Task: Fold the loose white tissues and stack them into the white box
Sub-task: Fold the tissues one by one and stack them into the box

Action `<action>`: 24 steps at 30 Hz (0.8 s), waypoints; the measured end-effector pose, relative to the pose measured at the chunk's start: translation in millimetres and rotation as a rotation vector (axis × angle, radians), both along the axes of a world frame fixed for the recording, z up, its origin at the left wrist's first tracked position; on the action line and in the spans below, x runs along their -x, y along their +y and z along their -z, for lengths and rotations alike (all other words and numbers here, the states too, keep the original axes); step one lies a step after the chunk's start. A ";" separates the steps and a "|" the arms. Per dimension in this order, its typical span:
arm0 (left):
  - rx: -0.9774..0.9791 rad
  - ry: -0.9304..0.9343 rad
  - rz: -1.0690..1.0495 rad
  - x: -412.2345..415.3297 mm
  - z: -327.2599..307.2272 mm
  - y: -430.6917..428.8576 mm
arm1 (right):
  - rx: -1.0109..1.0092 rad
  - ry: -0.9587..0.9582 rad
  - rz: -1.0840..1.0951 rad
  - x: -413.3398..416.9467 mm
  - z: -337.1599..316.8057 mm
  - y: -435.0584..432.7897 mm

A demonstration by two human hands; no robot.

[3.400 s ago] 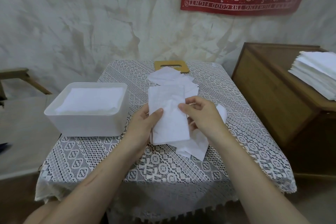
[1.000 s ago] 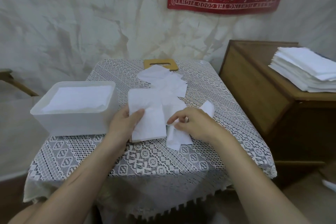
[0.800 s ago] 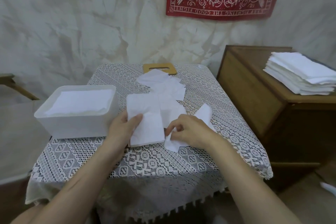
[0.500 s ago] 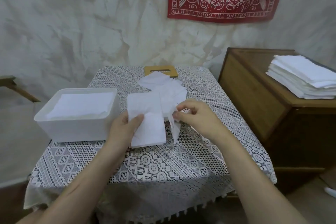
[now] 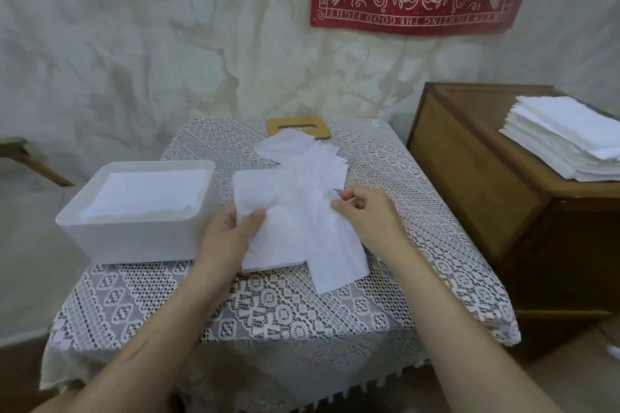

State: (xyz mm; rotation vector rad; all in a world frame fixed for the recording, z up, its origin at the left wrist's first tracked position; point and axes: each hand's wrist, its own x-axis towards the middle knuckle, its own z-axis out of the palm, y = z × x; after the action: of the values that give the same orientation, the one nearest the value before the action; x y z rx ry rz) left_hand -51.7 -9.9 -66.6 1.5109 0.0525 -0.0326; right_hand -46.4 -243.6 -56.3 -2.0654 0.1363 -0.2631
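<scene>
At the middle of the lace-covered table [image 5: 285,312], a folded tissue [image 5: 265,211] is gripped by the left hand [image 5: 228,235]: the thumb is pressed on top, while the other fingers are tucked beneath the paper and cannot be seen. Just at three o'clock of it, a loose tissue [image 5: 335,255] is pinched at its upper edge by the right hand [image 5: 367,218], thumb and forefinger closed on the sheet, the remaining fingers curled behind (how many touch it cannot be made out). That sheet is draped down toward five o'clock, overlapping the folded one, and the border between the two is hard to trace, white on white. At twelve o'clock a heap of loose tissues [image 5: 312,157] is spread, and the near edge of a slotted wooden board [image 5: 298,126] is covered by it. At the table's nine-o'clock edge the white box [image 5: 134,241] is seen, filled nearly to the rim with stacked tissues [image 5: 147,193]; their number cannot be read. At three o'clock a wooden cabinet [image 5: 469,194] is topped by a pile of white sheets [image 5: 563,144], cut off by the frame.
</scene>
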 end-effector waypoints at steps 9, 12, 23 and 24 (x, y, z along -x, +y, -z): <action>-0.025 0.017 -0.016 -2.7 3.1 1.1 | 0.153 0.106 0.022 0.3 -1.1 -2.3; -0.027 0.021 -0.014 -2.4 3.1 1.0 | 0.192 0.182 -0.020 6.7 -1.6 -6.3; -0.040 0.016 -0.045 -3.5 4.6 0.5 | 0.464 0.098 0.082 9.0 1.5 0.0; -0.041 0.018 -0.047 -3.7 4.5 0.6 | 0.428 0.078 0.091 7.6 0.7 -0.5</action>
State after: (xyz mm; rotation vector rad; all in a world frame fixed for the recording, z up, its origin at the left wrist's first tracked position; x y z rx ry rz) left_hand -48.1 -9.3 -71.2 1.5497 0.1035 -0.0068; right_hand -54.0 -244.1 -56.9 -2.4991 0.2389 -0.2868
